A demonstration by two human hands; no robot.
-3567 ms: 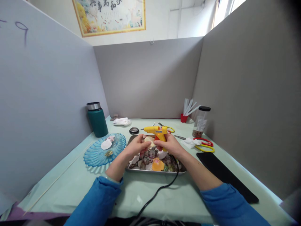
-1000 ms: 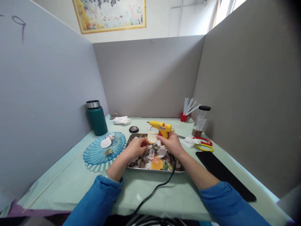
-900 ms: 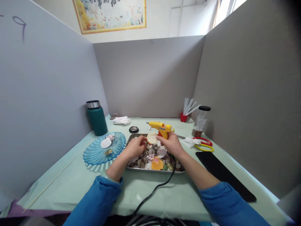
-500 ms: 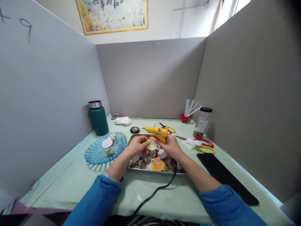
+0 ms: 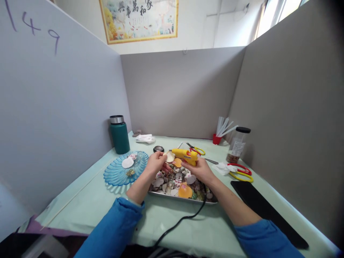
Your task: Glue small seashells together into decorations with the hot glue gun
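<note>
Between the thumb and fingers of my left hand (image 5: 156,164) is a pale scallop shell (image 5: 169,156), held over the far left part of a metal tray (image 5: 185,200). My right hand (image 5: 201,169) grips a yellow hot glue gun (image 5: 185,154), its nozzle pointing left at the shell's edge. Whether the nozzle touches the shell I cannot tell. Under both hands the tray is heaped with small shells, with an orange scallop shell (image 5: 185,190) near its front. A black cord (image 5: 185,217) runs from the gun over the tray's front rim. To the left lies a blue fluted plate (image 5: 114,175) with several shells on it.
A green bottle (image 5: 119,138) stands behind the plate, near a round metal lid (image 5: 158,148). On the right are red-and-yellow-handled scissors (image 5: 243,173), a clear jar (image 5: 238,147), a red cup (image 5: 216,139) of glue sticks and a black flat slab (image 5: 266,211). Grey partitions enclose three sides.
My left hand has moved the pale shell leftward, from below the gun to just in front of its nozzle. The glue gun stays in my right hand. The camera view has shifted slightly left.
</note>
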